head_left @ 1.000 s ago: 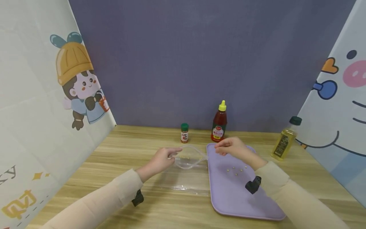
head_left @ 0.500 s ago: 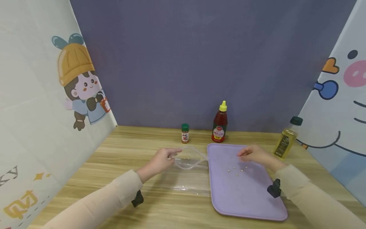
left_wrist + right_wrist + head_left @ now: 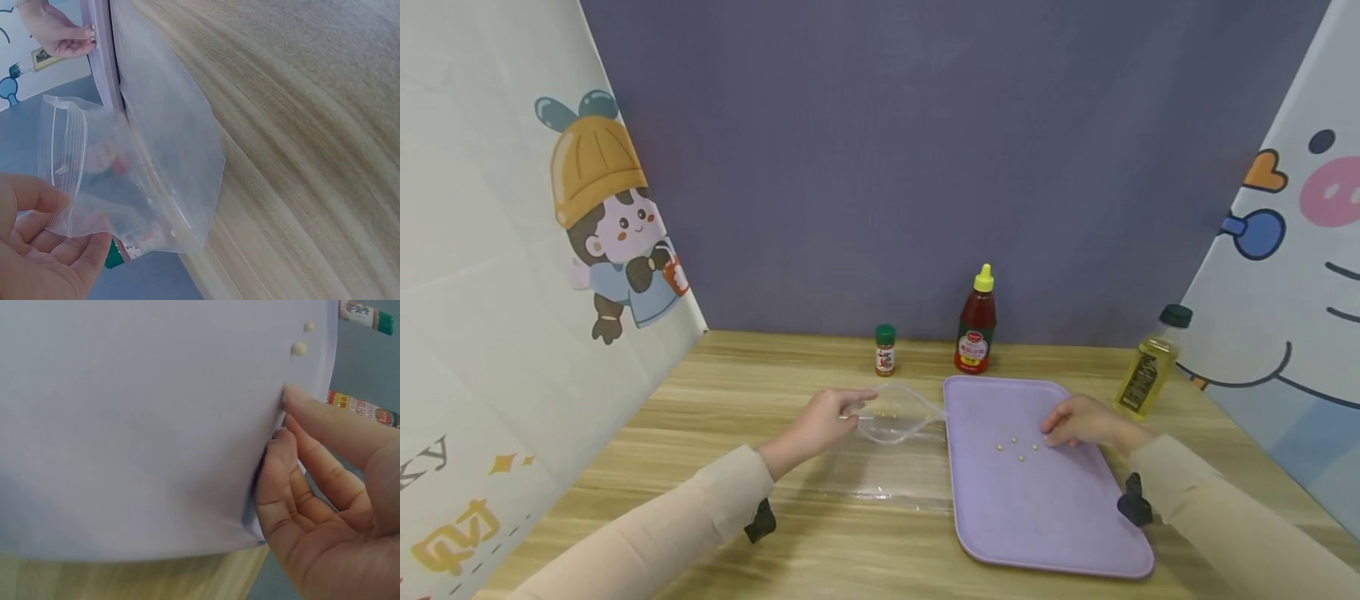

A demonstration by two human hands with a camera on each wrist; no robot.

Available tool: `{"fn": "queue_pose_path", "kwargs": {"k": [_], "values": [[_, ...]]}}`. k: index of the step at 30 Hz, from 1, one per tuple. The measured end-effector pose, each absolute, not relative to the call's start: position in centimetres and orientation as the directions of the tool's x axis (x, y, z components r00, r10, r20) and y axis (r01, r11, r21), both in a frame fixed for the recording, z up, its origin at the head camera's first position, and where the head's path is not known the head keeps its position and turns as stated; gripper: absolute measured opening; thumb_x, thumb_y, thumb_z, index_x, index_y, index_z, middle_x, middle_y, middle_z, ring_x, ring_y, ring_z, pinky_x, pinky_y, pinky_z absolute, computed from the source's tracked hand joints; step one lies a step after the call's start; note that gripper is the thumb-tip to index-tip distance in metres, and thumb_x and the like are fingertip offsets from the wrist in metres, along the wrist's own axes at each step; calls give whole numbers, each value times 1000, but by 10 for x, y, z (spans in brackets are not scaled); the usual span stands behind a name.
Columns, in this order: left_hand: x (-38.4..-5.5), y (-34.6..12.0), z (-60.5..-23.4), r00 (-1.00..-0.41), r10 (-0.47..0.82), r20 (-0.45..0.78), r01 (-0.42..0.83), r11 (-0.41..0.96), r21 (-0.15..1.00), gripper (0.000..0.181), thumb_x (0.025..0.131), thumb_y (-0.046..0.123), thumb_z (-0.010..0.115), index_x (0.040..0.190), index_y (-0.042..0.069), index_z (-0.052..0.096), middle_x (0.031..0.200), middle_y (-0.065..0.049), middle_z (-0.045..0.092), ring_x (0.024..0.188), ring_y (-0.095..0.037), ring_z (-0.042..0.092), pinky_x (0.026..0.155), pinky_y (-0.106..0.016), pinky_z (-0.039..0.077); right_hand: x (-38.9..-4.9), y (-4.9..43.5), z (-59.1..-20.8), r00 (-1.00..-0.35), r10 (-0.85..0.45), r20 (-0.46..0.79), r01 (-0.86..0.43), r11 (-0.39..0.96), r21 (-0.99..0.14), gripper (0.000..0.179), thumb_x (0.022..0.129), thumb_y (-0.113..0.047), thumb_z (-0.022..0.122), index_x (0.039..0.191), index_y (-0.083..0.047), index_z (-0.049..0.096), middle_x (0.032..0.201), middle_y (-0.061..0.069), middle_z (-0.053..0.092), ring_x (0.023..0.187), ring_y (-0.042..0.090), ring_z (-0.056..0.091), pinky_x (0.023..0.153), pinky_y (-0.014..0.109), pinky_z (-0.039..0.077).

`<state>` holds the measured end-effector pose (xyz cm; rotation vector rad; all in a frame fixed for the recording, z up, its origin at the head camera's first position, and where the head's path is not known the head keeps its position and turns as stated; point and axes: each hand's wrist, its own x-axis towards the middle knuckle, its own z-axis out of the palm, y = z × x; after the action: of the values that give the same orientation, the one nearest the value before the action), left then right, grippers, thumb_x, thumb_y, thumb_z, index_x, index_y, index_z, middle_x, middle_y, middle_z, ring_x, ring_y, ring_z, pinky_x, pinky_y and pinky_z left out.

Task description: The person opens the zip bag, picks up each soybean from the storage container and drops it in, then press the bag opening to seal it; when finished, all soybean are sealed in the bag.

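Note:
My left hand (image 3: 822,423) pinches the near-left rim of a clear zip bag (image 3: 887,479), thumb on one side and fingers on the other. The bag lies flat on the table with its mouth spread, and several soybeans (image 3: 883,414) show inside. In the left wrist view its zip strip (image 3: 78,153) runs beside my fingers. My right hand (image 3: 1078,422) is down on the lilac tray (image 3: 1037,517), thumb and fingertips brought together around a soybean that they hide. Other soybeans (image 3: 1021,457) lie just left of those fingertips; two soybeans (image 3: 299,348) show in the right wrist view.
Behind the bag stands a small green-capped spice jar (image 3: 885,350). A red sauce bottle (image 3: 976,325) with a yellow nozzle is behind the tray's far edge. An oil bottle (image 3: 1150,367) stands right of the tray, close past my right hand. Wooden tabletop (image 3: 760,383) surrounds them.
My right hand has moved from above the tray's far left, near the bag's mouth, rightward and down to the rightmost soybean. The left hand keeps its hold on the bag.

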<state>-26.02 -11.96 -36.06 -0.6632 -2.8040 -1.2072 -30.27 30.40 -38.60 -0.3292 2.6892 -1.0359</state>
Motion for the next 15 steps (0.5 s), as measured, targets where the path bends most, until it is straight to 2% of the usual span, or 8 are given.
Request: {"fn": "queue_pose_path", "kwargs": {"k": [2,7,15], "values": [[-260,-120,-361,-911,372,175,382,607,696,51,83,-8,55,132,7,59,133,-18,59,51,-10,39,41,-14,34,-303,304,-387,-948,-292,-130,-129,722,-680,22,77,-8,77,92,7,69,74,-1,67,63,11,55,56,25,48],[-260,-120,-361,-913,370,172,378,609,697,51,83,-8,55,132,7,59,133,-19,59,46,-8,32,41,-14,33,-304,306,-389,-952,-284,-112,-138,727,-673,20,78,-8,76,91,8,71,70,-2,65,62,11,55,56,26,50],[-260,-119,-360,-914,367,174,379,616,691,51,83,-8,56,132,8,60,132,-19,60,44,-6,30,41,-13,33,-304,299,-381,-961,-259,-94,-113,681,-724,24,85,-7,70,100,12,67,75,4,70,67,11,62,61,27,54]]}}
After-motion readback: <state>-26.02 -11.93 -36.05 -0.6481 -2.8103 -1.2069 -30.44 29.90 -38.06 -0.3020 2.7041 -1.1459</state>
